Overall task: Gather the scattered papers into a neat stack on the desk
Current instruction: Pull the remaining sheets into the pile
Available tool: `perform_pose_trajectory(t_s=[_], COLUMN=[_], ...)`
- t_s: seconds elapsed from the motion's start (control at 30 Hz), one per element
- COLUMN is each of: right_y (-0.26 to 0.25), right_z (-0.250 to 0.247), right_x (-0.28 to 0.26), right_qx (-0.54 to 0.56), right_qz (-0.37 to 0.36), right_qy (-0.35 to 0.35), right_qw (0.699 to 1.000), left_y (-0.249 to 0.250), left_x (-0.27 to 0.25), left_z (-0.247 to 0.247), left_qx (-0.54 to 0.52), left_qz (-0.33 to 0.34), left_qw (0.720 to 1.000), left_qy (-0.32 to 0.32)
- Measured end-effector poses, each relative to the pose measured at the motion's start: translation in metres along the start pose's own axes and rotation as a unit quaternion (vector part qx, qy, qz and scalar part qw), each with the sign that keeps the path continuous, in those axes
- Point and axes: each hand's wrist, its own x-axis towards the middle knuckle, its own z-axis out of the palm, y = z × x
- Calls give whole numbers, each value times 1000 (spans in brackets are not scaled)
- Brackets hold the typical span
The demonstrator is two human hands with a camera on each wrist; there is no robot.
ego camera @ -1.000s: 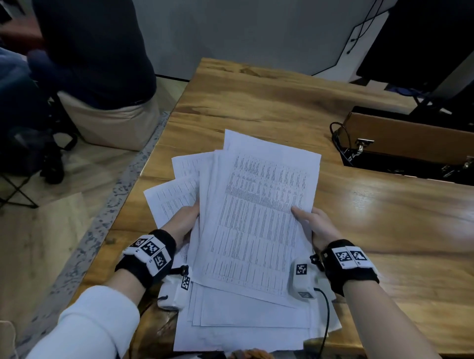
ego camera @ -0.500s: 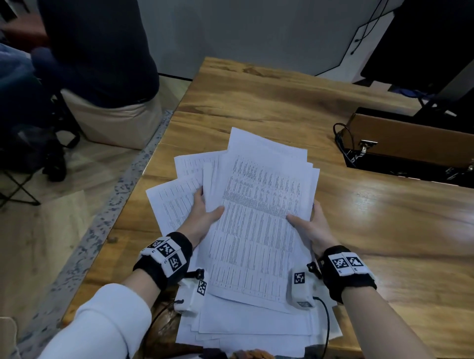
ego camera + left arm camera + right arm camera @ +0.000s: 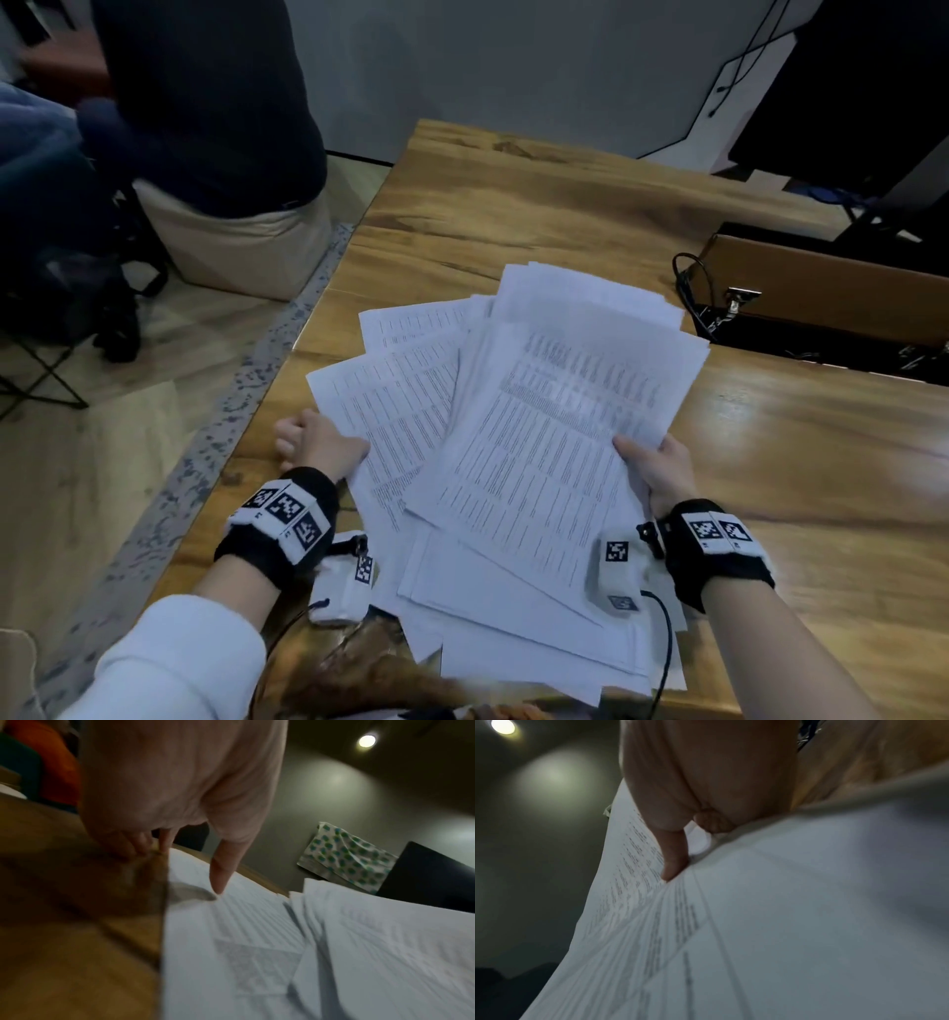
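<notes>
The long wooden desk (image 3: 565,205) with strong brown grain is carrying everything, and its far half beyond the papers is lying bare. Its left edge is running just beside the left hand, with the pale floor (image 3: 102,488) below it. On the right of the papers, the desk surface is also lying open up to the brown wooden box with a metal clasp (image 3: 832,293).

The loose pile of white printed papers (image 3: 539,462) is lying at the near side of the desk, fanned out and not yet squared. The sheets are covered with small grey text in columns. Their long axis is pointing away from the person, leaning a little to the right, and the left sheets are spreading toward the left edge.

The right hand (image 3: 662,473) is gripping the right edge of the upper sheets, thumb (image 3: 672,858) on top. The left hand (image 3: 316,444) is resting at the left edge of the pile, thumb (image 3: 221,874) touching paper, fingers curled down on the desk.
</notes>
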Motion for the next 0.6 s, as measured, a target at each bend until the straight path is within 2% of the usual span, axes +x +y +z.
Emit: perform_pose_trajectory(t_s=[0.17, 0.27, 0.33, 0.4, 0.47, 0.53, 0.6], right_y=[-6, -8, -8, -9, -9, -9, -12], right_z=[6, 15, 18, 17, 11, 3, -1], right_x=[-5, -12, -13, -13, -11, -9, -5], right_qx=[7, 6, 21, 33, 40, 63, 83], right_qz=[1, 0, -3, -2, 7, 12, 9], right_qy=[-16, -49, -66, -71, -79, -84, -78], right_qw=[1000, 999, 998, 997, 996, 994, 993], left_y=[-1, 4, 5, 7, 8, 15, 24], left_x=[16, 21, 22, 18, 19, 11, 10], left_z=[4, 5, 6, 5, 4, -1, -3], left_qx=[-25, 33, 95, 102, 1, -121, -186], left_qz=[5, 49, 49, 52, 76, 127, 169], left_qw=[1000, 998, 994, 993, 996, 983, 966], left_qy=[-9, -34, -36, -25, -35, -58, -62])
